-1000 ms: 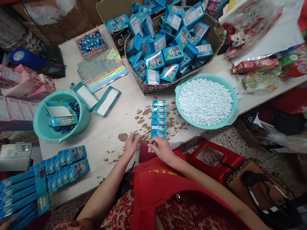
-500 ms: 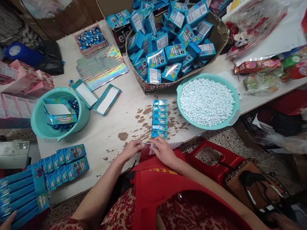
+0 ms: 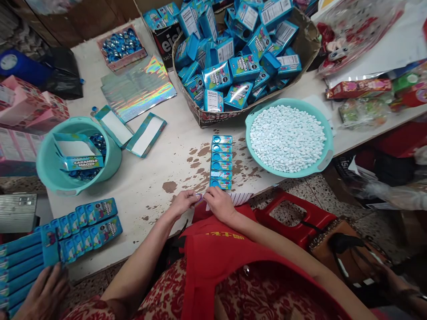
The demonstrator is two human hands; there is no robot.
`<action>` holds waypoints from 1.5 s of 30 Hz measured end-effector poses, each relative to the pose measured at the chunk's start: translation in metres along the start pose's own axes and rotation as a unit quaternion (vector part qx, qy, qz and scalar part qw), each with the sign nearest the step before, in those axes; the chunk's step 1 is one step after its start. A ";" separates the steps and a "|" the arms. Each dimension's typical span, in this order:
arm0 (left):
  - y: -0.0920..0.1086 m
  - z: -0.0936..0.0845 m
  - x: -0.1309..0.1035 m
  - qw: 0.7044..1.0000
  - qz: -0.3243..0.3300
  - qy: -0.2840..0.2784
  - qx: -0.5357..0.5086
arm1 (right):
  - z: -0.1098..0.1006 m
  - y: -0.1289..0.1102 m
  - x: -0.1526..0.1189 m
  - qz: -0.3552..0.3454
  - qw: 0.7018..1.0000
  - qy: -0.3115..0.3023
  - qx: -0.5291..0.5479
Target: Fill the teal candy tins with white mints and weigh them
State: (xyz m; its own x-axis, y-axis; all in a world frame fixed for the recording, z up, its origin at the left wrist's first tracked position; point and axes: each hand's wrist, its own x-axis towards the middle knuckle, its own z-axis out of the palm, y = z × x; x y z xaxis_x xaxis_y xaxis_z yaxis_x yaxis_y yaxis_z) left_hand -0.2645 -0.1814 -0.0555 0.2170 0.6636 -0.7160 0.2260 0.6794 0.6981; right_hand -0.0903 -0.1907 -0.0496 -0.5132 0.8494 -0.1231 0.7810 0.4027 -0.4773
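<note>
At the table's front edge, my left hand (image 3: 183, 203) is closed in a pinch. A small purple-blue piece (image 3: 199, 196) shows at its fingertips, too small to name. My right hand (image 3: 220, 205) is beside it, fingers bent and pressed together; what they hold, if anything, is hidden. Under and beside my right hand lies a white sheet with dark stripes (image 3: 243, 198), over the red apron (image 3: 213, 235). Just beyond my hands, a column of small blue "Caramelo Macizo" boxes (image 3: 220, 156) with round windows lies on the table.
Right of the column is a turquoise basin (image 3: 328, 155) of white candies. Behind stands a carton (image 3: 200, 119) heaped with blue boxes. On the left are a turquoise bucket (image 3: 115, 162), silvery sheets (image 3: 133, 98) and rows of boxes (image 3: 90, 231). Another person's hand (image 3: 48, 286) touches blue packs.
My right hand has come closer to my left, and a purple-blue piece now shows between them. The other person's hand has come further into view at lower left. The view has shifted slightly.
</note>
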 end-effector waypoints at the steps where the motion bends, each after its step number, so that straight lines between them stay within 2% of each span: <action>1: -0.001 0.000 0.001 1.000 0.003 0.001 0.004 | 0.000 -0.001 0.000 -0.002 1.000 -0.004 -0.002; 4: -0.004 0.000 0.004 0.999 -0.003 0.020 0.031 | -0.007 -0.005 -0.005 -0.011 0.999 -0.042 0.024; 6: -0.001 -0.001 0.003 0.993 0.005 0.077 0.084 | -0.019 -0.007 -0.010 0.007 0.996 -0.049 0.075; 8: 0.009 -0.001 -0.002 0.975 0.059 0.170 0.132 | -0.035 -0.008 -0.014 0.048 0.989 -0.017 0.141; 9: 0.016 0.000 -0.006 0.965 0.100 0.202 0.136 | -0.044 -0.007 -0.014 0.073 0.982 0.007 0.175; 10: 0.024 0.002 -0.010 0.961 0.144 0.206 0.118 | -0.051 -0.006 -0.014 0.097 0.973 0.033 0.207; 11: 0.031 0.004 -0.014 0.964 0.180 0.177 0.083 | -0.058 -0.004 -0.013 0.119 0.962 0.056 0.239; 13: 0.044 0.010 -0.019 0.979 0.197 0.057 0.003 | -0.066 0.000 -0.009 0.157 0.936 0.092 0.302; 14: 0.048 0.014 -0.019 0.984 0.176 0.004 -0.026 | -0.067 0.002 -0.007 0.175 0.922 0.105 0.329; 15: 0.050 0.017 -0.018 0.988 0.144 -0.026 -0.045 | -0.066 0.004 -0.006 0.190 0.909 0.114 0.352; 16: 0.050 0.021 -0.016 0.992 0.111 -0.032 -0.052 | -0.064 0.006 -0.005 0.205 0.898 0.121 0.370; 18: 0.049 0.025 -0.010 0.997 0.070 -0.005 -0.042 | -0.055 0.008 -0.004 0.237 0.879 0.133 0.391; 20: 0.046 0.027 -0.003 0.997 0.072 0.016 -0.011 | -0.044 0.010 -0.005 0.273 0.861 0.150 0.402; 22: 0.046 0.026 0.003 0.996 0.091 0.010 0.017 | -0.034 0.013 -0.005 0.304 0.850 0.173 0.394; 25: 0.047 0.024 0.010 0.991 0.122 -0.001 0.057 | -0.022 0.018 -0.004 0.315 0.863 0.211 0.333; 27: 0.049 0.023 0.015 0.984 0.143 0.015 0.106 | -0.017 0.021 -0.002 0.312 0.874 0.230 0.292; 32: 0.044 0.029 0.028 0.960 0.174 0.045 0.215 | -0.008 0.026 0.002 0.315 0.880 0.250 0.253; 34: 0.040 0.032 0.034 0.953 0.169 0.061 0.243 | -0.006 0.028 0.004 0.321 0.874 0.261 0.256; 36: 0.037 0.032 0.037 0.945 0.142 0.083 0.285 | -0.006 0.030 0.004 0.353 0.851 0.275 0.276; 39: 0.037 0.028 0.034 0.913 0.077 0.128 0.379 | -0.006 0.032 0.002 0.392 0.819 0.285 0.307; 42: 0.042 0.028 0.021 0.890 0.078 0.145 0.426 | -0.004 0.034 0.003 0.383 0.831 0.267 0.303; 45: 0.046 0.037 0.010 0.884 0.119 0.099 0.442 | 0.000 0.038 0.008 0.368 0.853 0.254 0.270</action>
State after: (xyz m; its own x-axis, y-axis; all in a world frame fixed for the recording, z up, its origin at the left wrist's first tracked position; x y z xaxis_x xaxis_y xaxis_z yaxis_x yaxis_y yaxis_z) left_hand -0.2164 -0.1552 -0.0308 0.2074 0.8560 -0.4735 0.8685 0.0616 0.4918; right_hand -0.0646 -0.1687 -0.0684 0.3737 0.8974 -0.2348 0.4772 -0.4030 -0.7809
